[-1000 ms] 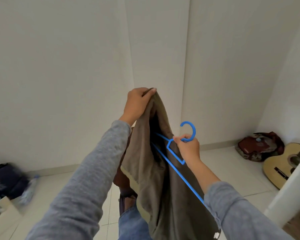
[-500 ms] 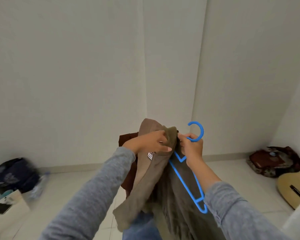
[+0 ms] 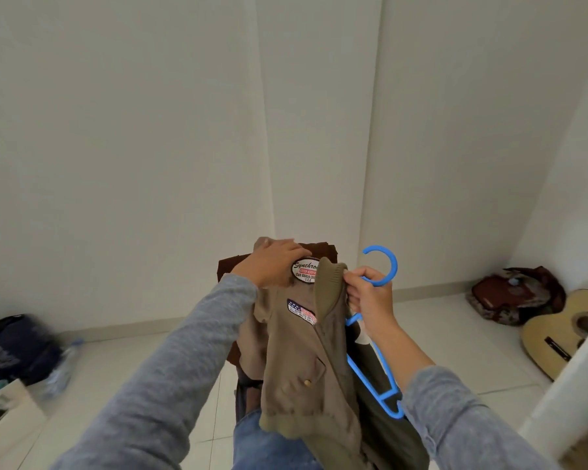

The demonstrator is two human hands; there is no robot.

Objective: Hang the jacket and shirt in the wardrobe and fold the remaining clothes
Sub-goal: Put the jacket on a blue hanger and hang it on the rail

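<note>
Currently a tan jacket (image 3: pixel 296 361) is held up in front of the person, in the middle of the view, well above the pale tiled floor (image 3: pixel 123 378). Two patches are seen on its front: an oval one near the top and, below it, one with a flag. The left hand (image 3: pixel 272 266) is laid over the jacket's upper shoulder, the fingers spread and pressed onto the cloth beside the oval patch; whether cloth is pinched beneath them cannot be told. The right hand (image 3: pixel 370 296) is closed around the neck of a blue hanger (image 3: pixel 381 266), just under its hook, and the ribbed collar (image 3: pixel 330 283) of the jacket is caught against the same fingers. The hook is seen above the hand, while one arm of the hanger slopes down along the right forearm, behind the jacket's dark lining. A dark brown cloth (image 3: pixel 228 269) is partly seen behind the jacket. Grey sleeves are worn on both arms, and blue jeans (image 3: pixel 262 442) are seen below the jacket's hem. By the right wall a guitar (image 3: pixel 557 337) is lying on the floor, with a reddish bag (image 3: pixel 513 296) just beside it. At the left edge a dark bag (image 3: pixel 11 347) and a plastic bottle (image 3: pixel 62 364) are blurred.
</note>
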